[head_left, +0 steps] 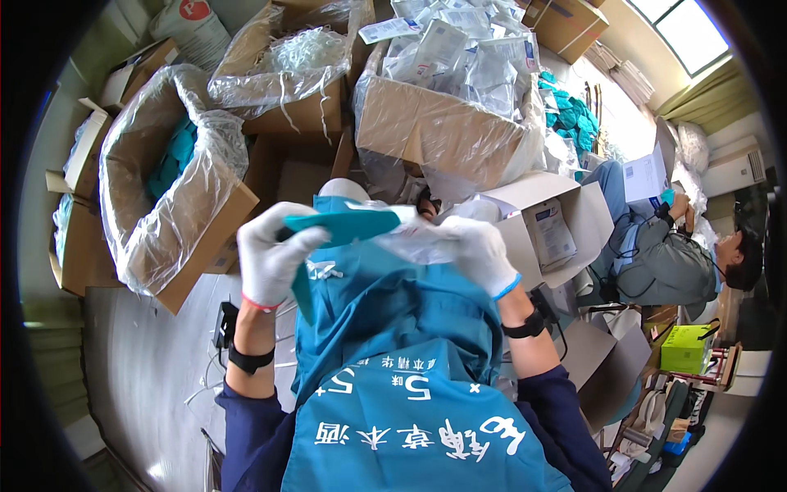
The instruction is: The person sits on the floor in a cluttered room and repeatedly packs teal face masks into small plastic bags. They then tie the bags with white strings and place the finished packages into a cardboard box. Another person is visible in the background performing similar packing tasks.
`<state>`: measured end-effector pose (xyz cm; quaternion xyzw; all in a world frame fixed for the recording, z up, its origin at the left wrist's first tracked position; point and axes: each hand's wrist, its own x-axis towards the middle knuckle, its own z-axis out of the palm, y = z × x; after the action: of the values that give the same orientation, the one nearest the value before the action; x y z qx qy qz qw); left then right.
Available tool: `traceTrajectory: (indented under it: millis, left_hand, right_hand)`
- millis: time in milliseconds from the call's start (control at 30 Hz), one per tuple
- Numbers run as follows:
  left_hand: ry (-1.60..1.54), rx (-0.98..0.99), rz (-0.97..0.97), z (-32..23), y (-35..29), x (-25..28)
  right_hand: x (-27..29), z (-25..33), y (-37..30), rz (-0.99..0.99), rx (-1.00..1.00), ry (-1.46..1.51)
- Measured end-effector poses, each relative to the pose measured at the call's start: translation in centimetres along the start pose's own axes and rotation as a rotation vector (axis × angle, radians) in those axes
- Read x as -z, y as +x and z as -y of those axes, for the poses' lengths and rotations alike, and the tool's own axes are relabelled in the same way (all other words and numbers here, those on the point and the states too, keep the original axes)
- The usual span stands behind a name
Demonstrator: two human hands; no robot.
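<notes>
My left hand (275, 254), in a white knitted glove with a red cuff, is closed on a flat teal fabric-like piece (348, 225). One end of the piece points right, and a teal part (302, 293) hangs below the hand. My right hand (482, 256), in a white glove with a blue cuff, is closed on a clear plastic bag (416, 243), which is smeared by motion. The teal piece's tip meets or overlaps the bag's left side; whether it is inside the bag I cannot tell. Both hands are above my teal apron (393, 328).
Left stands a plastic-lined carton (217, 234) holding teal pieces (175, 160). Beyond are a carton (299, 107) with stringy plastic and a big carton (434, 135) heaped with filled bags. Right, an open white box (592, 234) contains packets (551, 234); a co-worker (668, 258) sits beyond.
</notes>
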<state>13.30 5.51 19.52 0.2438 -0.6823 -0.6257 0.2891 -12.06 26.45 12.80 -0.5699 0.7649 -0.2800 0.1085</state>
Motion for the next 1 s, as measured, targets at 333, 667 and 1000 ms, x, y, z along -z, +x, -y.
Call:
traceTrajectory:
  millis: [333,667,1000]
  left_hand:
    - [-0.189,0.212,-0.061,5.5,2.6,0.2]
    - [-0.333,0.679,-0.014,14.7,5.4,-3.1]
    - [-0.365,0.877,-0.038,16.3,7.6,-2.1]
  right_hand:
    - [12.7,-13.8,14.0,-0.644,-0.182,-0.81]
    - [6.9,-22.7,29.3,0.442,-0.665,-0.049]
    - [1.2,-29.8,34.5,0.882,-0.631,-0.267]
